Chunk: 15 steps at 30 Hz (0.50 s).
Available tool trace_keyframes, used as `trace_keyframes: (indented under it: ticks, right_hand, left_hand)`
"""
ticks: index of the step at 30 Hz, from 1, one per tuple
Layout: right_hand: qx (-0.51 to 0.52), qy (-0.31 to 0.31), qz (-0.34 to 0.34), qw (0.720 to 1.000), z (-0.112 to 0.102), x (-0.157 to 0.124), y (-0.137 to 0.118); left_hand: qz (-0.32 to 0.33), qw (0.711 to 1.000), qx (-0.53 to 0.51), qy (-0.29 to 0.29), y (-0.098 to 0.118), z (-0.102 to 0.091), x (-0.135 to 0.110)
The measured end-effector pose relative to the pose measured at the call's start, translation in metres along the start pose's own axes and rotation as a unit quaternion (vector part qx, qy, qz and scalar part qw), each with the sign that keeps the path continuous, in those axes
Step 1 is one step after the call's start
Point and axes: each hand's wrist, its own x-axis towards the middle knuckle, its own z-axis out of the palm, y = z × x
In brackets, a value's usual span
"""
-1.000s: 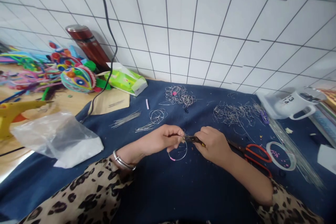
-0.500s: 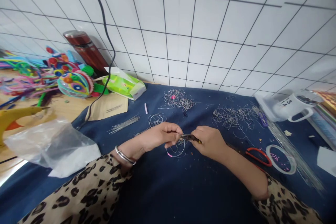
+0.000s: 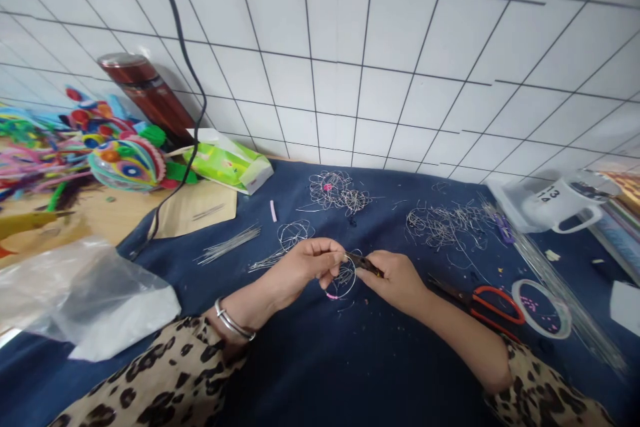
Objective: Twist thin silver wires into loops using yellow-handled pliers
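Note:
Pinched between the fingers of my left hand point(image 3: 314, 263) is a thin wire ring point(image 3: 355, 277) with a few pink beads along its lower edge. My right hand point(image 3: 393, 275) is closed around a small pair of dark pliers point(image 3: 364, 261), whose jaws point left and meet the wire at my left fingertips. Exactly what the jaws grip is too small to tell. Behind the ring, a little tangle of wire lies on the dark blue cloth point(image 3: 320, 373). Close to my left hand lie a coil of wire point(image 3: 294, 233) and straight wire pieces point(image 3: 267, 260).
Scissors with red handles point(image 3: 497, 305) and a round dish of pink beads point(image 3: 543, 309) lie right. Wire tangles point(image 3: 445, 223) sit farther back, near a white mug point(image 3: 565, 200). Leftward are a plastic bag point(image 3: 120, 313), green tissue pack point(image 3: 225, 163) and red thermos point(image 3: 150, 97).
The view has shifted slightly. The pliers have turned a little at the wire, their handle end now lower, and the beaded ring has swung slightly to the right.

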Motion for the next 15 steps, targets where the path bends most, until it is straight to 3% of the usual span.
trace_keyframes:
  ticks: [4, 15]
  right_hand:
    - [0.037, -0.005, 0.016, 0.999, 0.0022, -0.0017, -0.0002]
    - [0.048, -0.03, 0.023, 0.998, 0.0035, -0.0044, -0.0001]
  left_hand:
    - [0.002, 1.0, -0.005, 0.017, -0.0016, 0.0019, -0.0001]
    - [-0.013, 0.998, 0.052, -0.028, -0.0031, -0.0034, -0.0003]
